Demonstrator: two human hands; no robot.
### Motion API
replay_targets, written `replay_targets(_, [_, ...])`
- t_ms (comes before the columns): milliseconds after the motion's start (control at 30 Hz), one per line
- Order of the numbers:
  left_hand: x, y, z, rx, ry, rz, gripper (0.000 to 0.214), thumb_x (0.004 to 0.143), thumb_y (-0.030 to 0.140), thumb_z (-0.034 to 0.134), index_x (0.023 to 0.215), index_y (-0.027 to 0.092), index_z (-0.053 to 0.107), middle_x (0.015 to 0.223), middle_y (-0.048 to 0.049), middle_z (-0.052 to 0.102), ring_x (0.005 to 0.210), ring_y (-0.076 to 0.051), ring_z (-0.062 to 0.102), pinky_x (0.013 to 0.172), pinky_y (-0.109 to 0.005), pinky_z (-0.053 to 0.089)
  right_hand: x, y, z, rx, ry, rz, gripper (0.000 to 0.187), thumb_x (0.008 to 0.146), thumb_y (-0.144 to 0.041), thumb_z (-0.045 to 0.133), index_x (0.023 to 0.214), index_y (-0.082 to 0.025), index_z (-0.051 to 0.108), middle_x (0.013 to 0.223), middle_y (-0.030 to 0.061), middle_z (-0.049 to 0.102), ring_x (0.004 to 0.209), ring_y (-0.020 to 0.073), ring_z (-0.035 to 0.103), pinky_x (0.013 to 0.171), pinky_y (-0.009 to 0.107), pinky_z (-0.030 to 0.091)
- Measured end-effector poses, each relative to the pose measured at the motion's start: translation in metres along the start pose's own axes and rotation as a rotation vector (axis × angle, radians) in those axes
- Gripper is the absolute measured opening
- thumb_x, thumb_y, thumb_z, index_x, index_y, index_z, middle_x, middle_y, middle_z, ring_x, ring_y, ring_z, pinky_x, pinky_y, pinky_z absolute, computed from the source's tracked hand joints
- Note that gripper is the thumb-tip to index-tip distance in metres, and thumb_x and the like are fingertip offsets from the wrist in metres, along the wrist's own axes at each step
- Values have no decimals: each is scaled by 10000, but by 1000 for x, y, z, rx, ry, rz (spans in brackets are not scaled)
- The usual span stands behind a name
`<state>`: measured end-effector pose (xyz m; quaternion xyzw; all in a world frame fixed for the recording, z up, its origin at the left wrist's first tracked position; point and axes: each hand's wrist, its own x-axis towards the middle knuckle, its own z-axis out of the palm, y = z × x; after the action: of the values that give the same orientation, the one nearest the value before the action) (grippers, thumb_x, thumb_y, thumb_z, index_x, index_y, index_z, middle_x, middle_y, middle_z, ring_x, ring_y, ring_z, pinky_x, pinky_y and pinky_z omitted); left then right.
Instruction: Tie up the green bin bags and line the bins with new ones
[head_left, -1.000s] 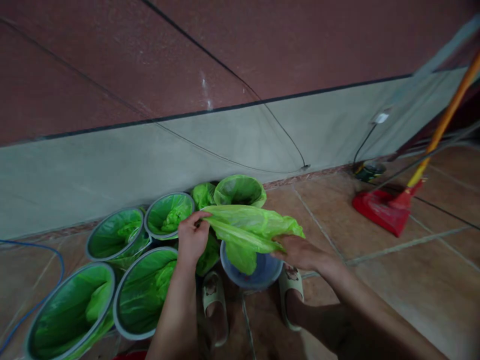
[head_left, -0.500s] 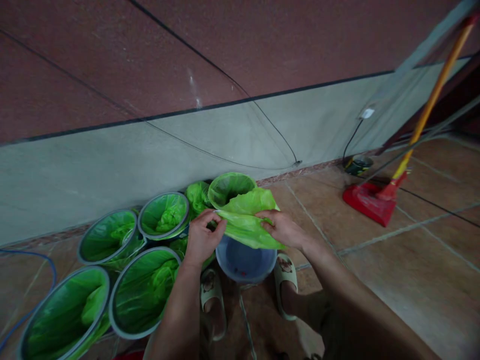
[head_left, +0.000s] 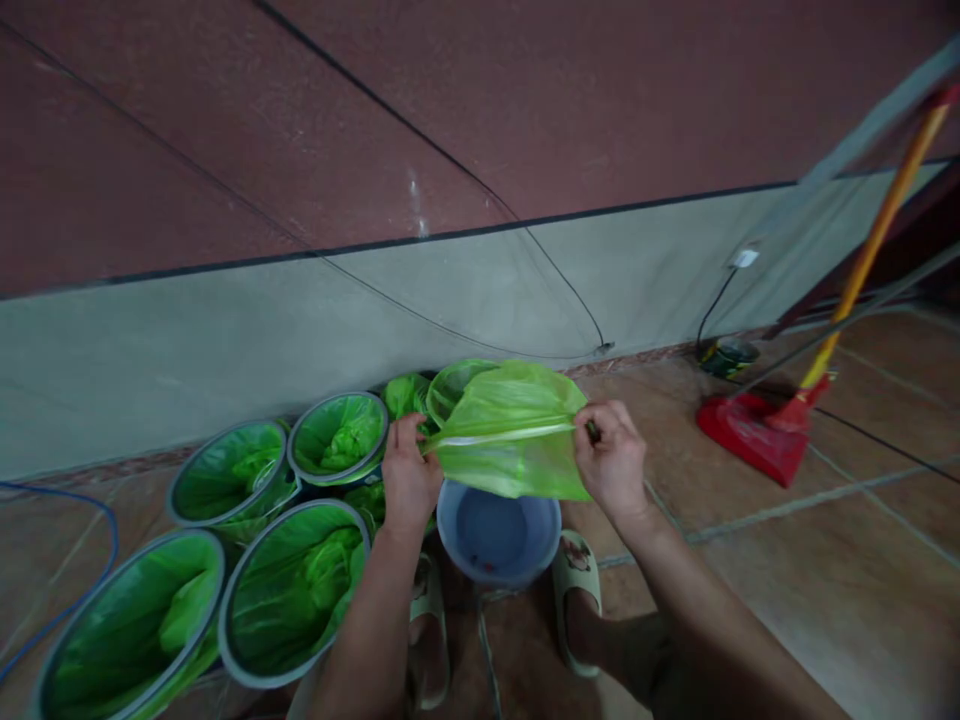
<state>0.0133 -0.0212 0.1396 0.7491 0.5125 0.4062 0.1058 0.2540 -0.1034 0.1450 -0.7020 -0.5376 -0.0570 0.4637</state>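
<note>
One grn bag btwn L/R fingers

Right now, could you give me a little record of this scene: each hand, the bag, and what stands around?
Left hand: pinching one end of the bag
Right hand: gripping the other end
Green plastic bag: stretched between both hands, above the bucket
Bucket: pale blue-grey, unlined, between the slippers
Grey-rimmed bins: four, green-lined, on the left
Long-handled red tool: on the floor tiles, right

Left grip, right grip hold green bag above bucket.
</note>
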Motion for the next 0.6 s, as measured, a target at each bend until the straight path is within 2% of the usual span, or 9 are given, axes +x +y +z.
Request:
replay_targets(100, [-5, 1, 3, 6, 19, 48, 384, 646, -17, 459, 949, 195, 562, 995, -71, 598, 902, -202, 597, 827, -319, 489, 2, 2, -4, -22, 171, -39, 174, 839, -126, 434, 705, -230, 476, 812, 48, 571, 811, 180, 568, 738, 286, 453])
replay_targets(200, [-7, 2, 4, 12, 94, 49, 241, 673, 12, 480, 802, 210, 529, 875, -36, 584, 857, -189, 582, 799, -297, 472, 0, 8, -4, -69, 233, -35, 126, 823, -130, 472, 736, -217, 502, 792, 28, 559, 735, 166, 545, 676, 279, 438])
replay_targets(267, [-8, 3, 3, 8, 138, 22, 196, 686, 29, 494, 749, 215, 490, 782, -6, 537, 755, -164, 546, 719, -270, 448, -3, 8, -3, -130, 166, -33, 90, 810, -149, 516, 851, -204, 576, 852, 36, 576, 771, 179, 555, 697, 296, 450])
replay_targets(333, [-8, 5, 2, -2, 155, 12, 201, 674, 27, 502, 711, 217, 449, 731, 13, 486, 687, -146, 499, 659, -255, 409, -8, 3, 0, -174, 49, -98, 248, 801, -166, 552, 1040, -195, 612, 1003, 75, 600, 931, 227, 568, 802, 358, 467])
replay_targets(433, [-9, 10, 4, -20, 129, 43, 261, 609, -13, 484, 659, 222, 380, 684, 25, 436, 664, -139, 457, 645, -252, 371, -19, -14, 6, -158, -100, -265, 430, 815, -184, 576, 1244, -197, 572, 1238, 119, 568, 1127, 285, 507, 938, 455, 426])
replay_targets(500, [-10, 15, 8, -38, 104, 56, 291, 569, -33, 468, 638, 223, 348, 676, 27, 419, 660, -135, 443, 645, -249, 360, -25, -27, 11, -119, -179, -356, 412, 836, -206, 588, 1247, -216, 588, 1287, 105, 562, 1139, 284, 497, 956, 465, 409])
replay_targets(600, [-14, 21, 16, -60, 62, 49, 299, 559, -40, 461, 622, 221, 328, 692, 24, 424, 656, -126, 446, 639, -239, 357, -32, -38, 20, -77, -249, -411, 251, 870, -216, 581, 1103, -239, 672, 1179, 71, 625, 1056, 260, 531, 917, 448, 418])
